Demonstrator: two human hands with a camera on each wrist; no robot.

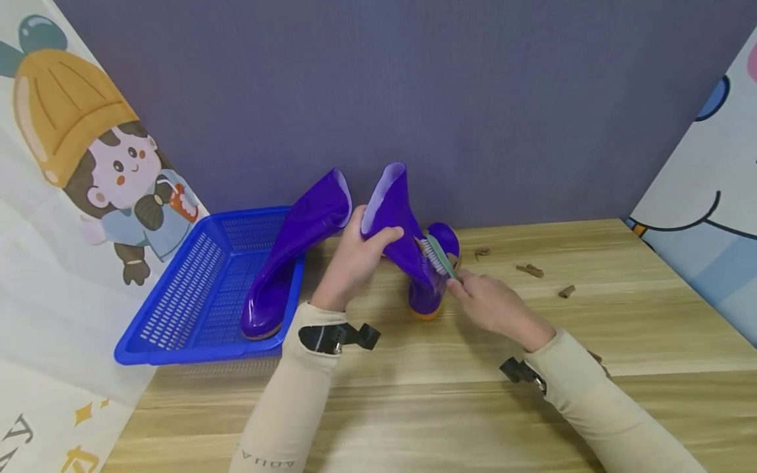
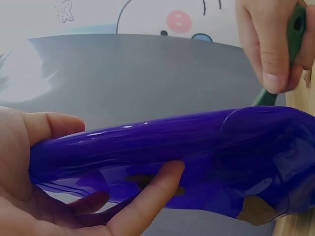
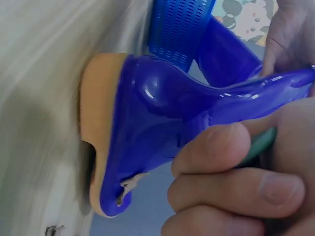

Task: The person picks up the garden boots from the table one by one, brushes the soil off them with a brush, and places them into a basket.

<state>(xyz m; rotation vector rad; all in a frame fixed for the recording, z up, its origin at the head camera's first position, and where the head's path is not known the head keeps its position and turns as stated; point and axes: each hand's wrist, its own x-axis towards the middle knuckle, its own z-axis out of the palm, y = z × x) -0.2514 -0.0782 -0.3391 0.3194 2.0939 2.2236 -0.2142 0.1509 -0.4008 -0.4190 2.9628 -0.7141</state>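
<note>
The job in hand looks like brushing a purple boot [image 1: 408, 256] clean. To do it well, I think the boot has to stay still on the wooden table [image 1: 621, 328], so the hold on its tall top part should be firm. The brush should rub in short strokes and stay flat on the shiny side, or it may slip off.

Start with the boot, since everything else sits around it. It stands on the table on its tan sole, tilted a bit, just to the right of the blue basket [image 1: 177, 309]. A second purple boot [image 1: 296, 249] leans in that basket, its top close to the first boot's top.

The left hand [image 1: 355, 259] is on the left side of the boot. Its fingers and thumb curl round the tall top and squeeze it. The right hand [image 1: 491, 302] is on the boot's right side, down low near the foot part. Its fingers are closed tight round the handle of a green brush [image 1: 439, 256]. The bristles touch the boot's side.

A few small brown bits [image 1: 529, 269] lie on the table, to the right of the boot, apart from both hands.
</note>
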